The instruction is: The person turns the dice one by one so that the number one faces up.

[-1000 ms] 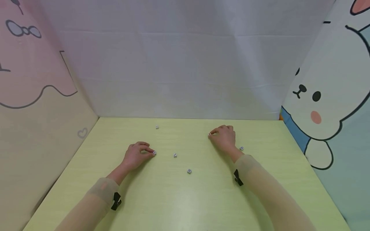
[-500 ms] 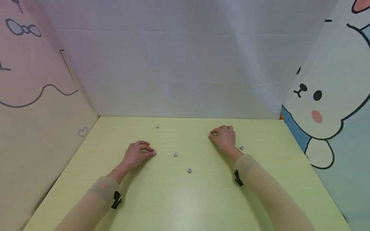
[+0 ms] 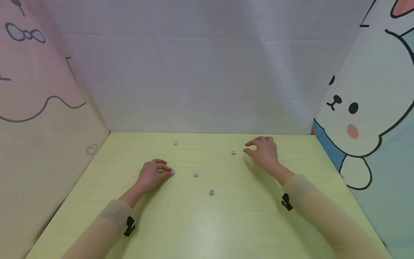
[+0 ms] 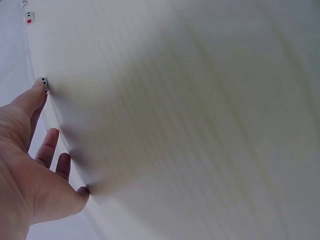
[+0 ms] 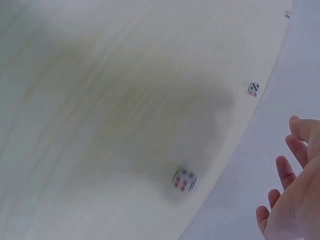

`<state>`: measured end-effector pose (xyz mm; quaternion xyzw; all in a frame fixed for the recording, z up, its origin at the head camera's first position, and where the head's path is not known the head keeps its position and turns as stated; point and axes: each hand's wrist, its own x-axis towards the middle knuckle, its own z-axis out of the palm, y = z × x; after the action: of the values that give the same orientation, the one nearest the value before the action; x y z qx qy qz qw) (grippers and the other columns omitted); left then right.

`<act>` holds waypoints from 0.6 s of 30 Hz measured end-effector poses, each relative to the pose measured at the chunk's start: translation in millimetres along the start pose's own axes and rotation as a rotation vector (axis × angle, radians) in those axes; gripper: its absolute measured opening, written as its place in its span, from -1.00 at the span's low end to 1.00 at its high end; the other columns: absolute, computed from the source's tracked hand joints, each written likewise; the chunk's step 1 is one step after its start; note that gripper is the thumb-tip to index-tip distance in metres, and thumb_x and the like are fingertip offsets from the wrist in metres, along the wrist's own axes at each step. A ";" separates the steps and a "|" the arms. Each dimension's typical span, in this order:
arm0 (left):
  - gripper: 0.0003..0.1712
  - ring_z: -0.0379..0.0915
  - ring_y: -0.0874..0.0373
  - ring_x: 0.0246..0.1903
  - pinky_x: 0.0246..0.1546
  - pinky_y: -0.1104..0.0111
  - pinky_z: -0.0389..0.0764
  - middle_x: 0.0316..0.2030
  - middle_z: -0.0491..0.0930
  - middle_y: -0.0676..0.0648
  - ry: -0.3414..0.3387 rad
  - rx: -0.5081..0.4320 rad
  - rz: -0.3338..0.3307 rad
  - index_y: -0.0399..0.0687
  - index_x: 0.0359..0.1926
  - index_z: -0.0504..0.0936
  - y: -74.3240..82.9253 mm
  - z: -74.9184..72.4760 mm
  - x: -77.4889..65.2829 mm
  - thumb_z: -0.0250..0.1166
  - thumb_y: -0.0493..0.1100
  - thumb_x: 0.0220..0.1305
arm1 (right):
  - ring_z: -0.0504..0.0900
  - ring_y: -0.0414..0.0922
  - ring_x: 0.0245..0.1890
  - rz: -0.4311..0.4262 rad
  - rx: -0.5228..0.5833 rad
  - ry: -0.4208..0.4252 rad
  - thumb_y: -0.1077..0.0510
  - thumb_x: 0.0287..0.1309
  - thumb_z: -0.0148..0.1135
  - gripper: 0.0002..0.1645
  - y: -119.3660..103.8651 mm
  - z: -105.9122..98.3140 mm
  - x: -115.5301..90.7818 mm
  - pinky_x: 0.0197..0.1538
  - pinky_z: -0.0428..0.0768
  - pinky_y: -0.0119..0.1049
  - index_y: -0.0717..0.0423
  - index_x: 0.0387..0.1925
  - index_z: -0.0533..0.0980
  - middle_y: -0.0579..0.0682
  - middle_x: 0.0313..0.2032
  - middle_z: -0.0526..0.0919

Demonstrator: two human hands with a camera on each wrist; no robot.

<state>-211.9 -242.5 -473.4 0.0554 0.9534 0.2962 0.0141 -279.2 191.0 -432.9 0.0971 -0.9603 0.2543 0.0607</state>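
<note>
Thumb and index finger of my left hand [image 3: 153, 175] pinch a small white die [image 3: 173, 172] at the table's left middle; the same die [image 4: 45, 84] shows at the fingertips in the left wrist view. My right hand [image 3: 263, 153] hangs at the far right of the table, thumb and index finger apart with nothing between them. Just left of its fingertips a die with a red pip [image 3: 233, 152] sits on the table. Another die [image 5: 184, 179] lies below the right hand in the right wrist view; in the head view the arm hides it.
Between the hands stand a die [image 3: 195, 174] and, nearer the front, another die [image 3: 211, 192]. One more die [image 3: 175, 143] is near the back edge of the pale yellow table [image 3: 207, 230]. A white curtain [image 3: 207, 82] rises behind, with printed panels on both sides.
My right hand has let go of its die, leaving it on the table, and moved right with the fingers spread, covering the die at the right. The left hand keeps its pinch in place.
</note>
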 end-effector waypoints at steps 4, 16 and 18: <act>-0.80 0.23 -0.43 0.26 0.24 -0.25 0.25 0.22 0.53 -0.22 0.000 0.017 0.006 0.03 -0.15 0.84 -0.5 -0.8 -0.4 0.43 0.00 0.33 | 0.21 0.31 0.31 -0.021 -0.008 0.020 -0.04 0.32 0.34 -0.62 12.1 -19.2 -11.2 0.23 0.22 0.28 0.10 0.03 0.72 0.19 0.15 0.59; -0.80 0.23 -0.44 0.27 0.26 -0.26 0.22 0.21 0.53 -0.25 0.005 0.038 0.022 0.01 -0.15 0.83 1.1 -5.6 -1.6 0.41 -0.01 0.35 | 0.28 0.35 0.23 -0.052 -0.083 0.055 0.00 0.30 0.37 -0.67 49.4 -48.5 -34.6 0.18 0.25 0.36 0.12 -0.04 0.74 0.22 0.03 0.64; -0.80 0.23 -0.44 0.27 0.26 -0.26 0.22 0.21 0.53 -0.25 0.004 0.036 0.024 0.01 -0.15 0.83 2.0 -6.6 -1.3 0.41 -0.01 0.35 | 0.29 0.35 0.22 -0.054 -0.110 0.049 0.01 0.28 0.39 -0.68 54.1 -49.9 -37.7 0.17 0.26 0.38 0.12 -0.06 0.75 0.23 0.02 0.65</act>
<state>-210.8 -244.7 -466.9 0.0663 0.9579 0.2792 0.0078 -250.9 267.9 -421.8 0.1133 -0.9681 0.2017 0.0960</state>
